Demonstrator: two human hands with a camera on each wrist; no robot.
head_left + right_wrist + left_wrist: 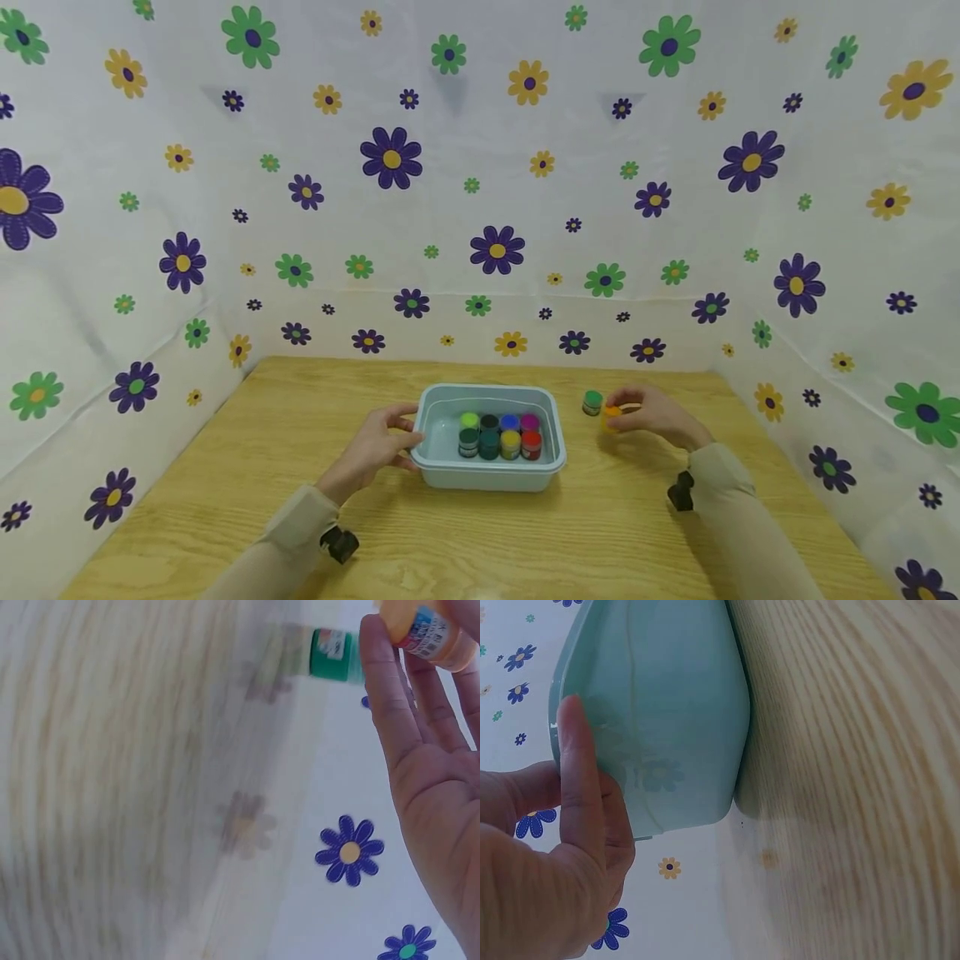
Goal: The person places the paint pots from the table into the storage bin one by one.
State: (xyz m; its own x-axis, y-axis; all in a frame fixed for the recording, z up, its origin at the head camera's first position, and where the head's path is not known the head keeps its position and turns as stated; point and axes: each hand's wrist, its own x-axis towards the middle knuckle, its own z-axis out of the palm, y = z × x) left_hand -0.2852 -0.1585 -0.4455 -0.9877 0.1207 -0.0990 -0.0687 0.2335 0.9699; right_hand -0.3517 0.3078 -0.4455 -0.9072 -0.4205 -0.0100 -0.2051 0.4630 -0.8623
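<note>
A light blue plastic basin [491,479] sits on the table with several small paint jars standing in two rows inside it, among them a red jar [531,445] and a light green one [469,422]. My left hand [372,450] grips the basin's left end at the rim; in the left wrist view its fingers [581,780] lie against the outer wall. To the right of the basin, my right hand [656,414] holds an orange paint jar [427,634] with a printed label. Beside that hand stands a green paint jar [592,403] on the table.
The wood-grain table [480,550] is bounded at the back and both sides by white sheeting [450,200] with printed flowers. Dark wrist cameras [340,543] sit below both sleeves.
</note>
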